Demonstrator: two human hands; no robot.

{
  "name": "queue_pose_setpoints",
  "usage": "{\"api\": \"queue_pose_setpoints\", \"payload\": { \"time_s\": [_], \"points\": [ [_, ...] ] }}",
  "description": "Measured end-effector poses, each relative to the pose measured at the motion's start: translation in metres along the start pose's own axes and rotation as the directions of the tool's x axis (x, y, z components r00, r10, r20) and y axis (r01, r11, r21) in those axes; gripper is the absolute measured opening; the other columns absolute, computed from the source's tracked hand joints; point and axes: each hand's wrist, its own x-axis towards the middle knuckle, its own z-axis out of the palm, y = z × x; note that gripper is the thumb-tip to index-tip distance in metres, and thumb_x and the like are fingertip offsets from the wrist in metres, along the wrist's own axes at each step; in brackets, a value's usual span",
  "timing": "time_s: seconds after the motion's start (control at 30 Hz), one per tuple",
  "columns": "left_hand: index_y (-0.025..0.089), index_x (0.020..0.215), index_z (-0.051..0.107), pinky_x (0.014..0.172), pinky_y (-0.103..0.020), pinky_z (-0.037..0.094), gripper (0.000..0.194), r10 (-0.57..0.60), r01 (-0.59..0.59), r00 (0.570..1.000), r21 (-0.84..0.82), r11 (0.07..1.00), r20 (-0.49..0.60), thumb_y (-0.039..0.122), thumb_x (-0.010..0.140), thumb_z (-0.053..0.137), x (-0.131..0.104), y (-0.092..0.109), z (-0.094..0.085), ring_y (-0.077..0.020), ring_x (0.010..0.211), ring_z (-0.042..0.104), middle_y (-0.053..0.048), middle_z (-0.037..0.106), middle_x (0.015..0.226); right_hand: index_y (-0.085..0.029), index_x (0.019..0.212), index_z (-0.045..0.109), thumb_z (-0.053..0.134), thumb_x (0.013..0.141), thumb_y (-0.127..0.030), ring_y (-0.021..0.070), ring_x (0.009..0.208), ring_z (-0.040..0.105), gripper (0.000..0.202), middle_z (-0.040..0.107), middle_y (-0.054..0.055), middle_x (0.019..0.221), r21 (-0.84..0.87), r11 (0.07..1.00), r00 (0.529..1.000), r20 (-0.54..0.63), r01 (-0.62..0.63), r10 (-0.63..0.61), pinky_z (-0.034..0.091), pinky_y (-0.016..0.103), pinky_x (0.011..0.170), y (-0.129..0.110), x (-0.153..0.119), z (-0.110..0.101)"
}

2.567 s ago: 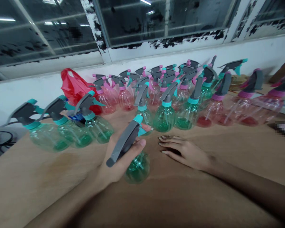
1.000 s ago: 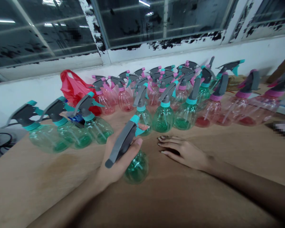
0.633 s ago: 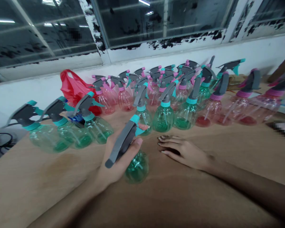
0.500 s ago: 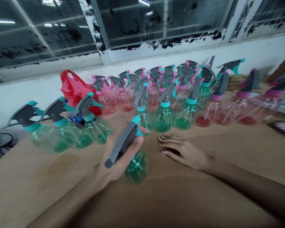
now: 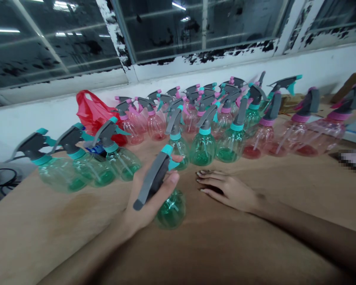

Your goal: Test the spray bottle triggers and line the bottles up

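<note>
My left hand (image 5: 145,198) is wrapped round the neck of a green spray bottle (image 5: 172,209) with a grey and teal trigger head. The bottle stands on the wooden table (image 5: 213,245) in front of me, and my fingers partly hide its neck and collar. My right hand (image 5: 228,188) lies palm down on the tabletop to the right, fingers stretched out and holding nothing. Just beyond the hands stands a row of green spray bottles, the nearest a green bottle (image 5: 203,148) with a teal collar.
Three green bottles (image 5: 123,164) stand at the left. Pink bottles (image 5: 259,142) line the right, with several pink and green ones crowded behind. A red plastic bag (image 5: 91,113) sits by the wall. Black cables (image 5: 2,178) hang past the left edge; a cardboard box (image 5: 354,87) is far right.
The view has shifted slightly. My left hand still grips the same spray bottle, and my right hand rests in the same spot.
</note>
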Motion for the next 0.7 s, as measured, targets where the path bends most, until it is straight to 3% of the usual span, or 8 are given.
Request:
{"api": "queue_pose_setpoints", "payload": {
  "time_s": [0.1, 0.2, 0.37, 0.47, 0.63, 0.7],
  "points": [
    [0.027, 0.112, 0.057, 0.062, -0.033, 0.052, 0.029, 0.007, -0.007, 1.000, 0.013, 1.000, 0.021, 0.037, 0.086, 0.053, -0.001, 0.002, 0.002, -0.0178, 0.058, 0.060, 0.003, 0.059, 0.064, -0.023, 0.122, 0.058, 0.049, 0.092, -0.033, 0.0198, 0.124, 0.050, 0.033, 0.061, 0.006, 0.127, 0.018, 1.000, 1.000, 0.002, -0.016, 0.016, 0.042, 0.041, 0.104, -0.002, -0.001, -0.001],
    [0.027, 0.111, 0.057, 0.072, -0.036, 0.053, 0.028, 0.009, -0.009, 1.000, 0.004, 1.000, 0.000, 0.037, 0.086, 0.052, 0.000, 0.002, 0.003, -0.0198, 0.071, 0.065, -0.002, 0.066, 0.081, -0.025, 0.128, 0.052, 0.055, 0.088, -0.042, 0.0222, 0.122, 0.052, 0.044, 0.058, 0.006, 0.130, 0.083, 0.993, 0.997, -0.006, -0.078, 0.079, 0.044, 0.043, 0.102, -0.014, -0.002, -0.003],
    [0.024, 0.112, 0.055, 0.078, -0.034, 0.054, 0.029, 0.034, -0.035, 0.999, -0.024, 0.999, -0.027, 0.033, 0.085, 0.057, 0.001, 0.000, 0.004, -0.0191, 0.082, 0.067, -0.004, 0.068, 0.104, -0.028, 0.133, 0.043, 0.066, 0.073, -0.056, 0.0296, 0.118, 0.054, 0.070, 0.057, 0.010, 0.129, 0.174, 0.963, 0.977, -0.009, -0.208, 0.212, 0.047, 0.049, 0.095, -0.056, 0.001, -0.005],
    [0.025, 0.118, 0.052, 0.081, -0.035, 0.053, 0.037, 0.033, -0.034, 0.999, -0.046, 0.998, -0.028, 0.036, 0.083, 0.060, 0.000, -0.004, 0.004, -0.0211, 0.092, 0.067, -0.005, 0.068, 0.108, -0.028, 0.138, 0.033, 0.069, 0.070, -0.056, 0.0319, 0.121, 0.050, 0.082, 0.053, 0.012, 0.132, 0.223, 0.961, 0.983, -0.047, -0.163, 0.178, 0.044, 0.050, 0.096, -0.081, 0.011, -0.005],
    [0.021, 0.111, 0.056, 0.075, -0.041, 0.054, 0.041, 0.016, -0.017, 1.000, 0.051, 0.999, 0.020, 0.045, 0.078, 0.065, -0.009, -0.020, 0.003, -0.0239, 0.081, 0.066, -0.005, 0.069, 0.090, -0.022, 0.131, 0.036, 0.068, 0.073, -0.053, 0.0313, 0.118, 0.051, 0.073, 0.054, 0.014, 0.126, 0.235, 0.967, 0.981, -0.144, -0.097, 0.133, 0.044, 0.047, 0.096, -0.104, 0.036, 0.002],
    [0.022, 0.110, 0.056, 0.082, -0.044, 0.052, 0.039, 0.033, -0.037, 0.998, 0.076, 0.996, 0.055, 0.046, 0.080, 0.063, -0.016, -0.030, -0.002, -0.0257, 0.089, 0.065, -0.006, 0.069, 0.097, -0.021, 0.126, 0.039, 0.066, 0.076, -0.049, 0.0296, 0.116, 0.052, 0.064, 0.056, 0.013, 0.123, 0.203, 0.977, 0.980, -0.173, -0.059, 0.095, 0.046, 0.045, 0.094, -0.108, 0.046, 0.006]
  ]
}}
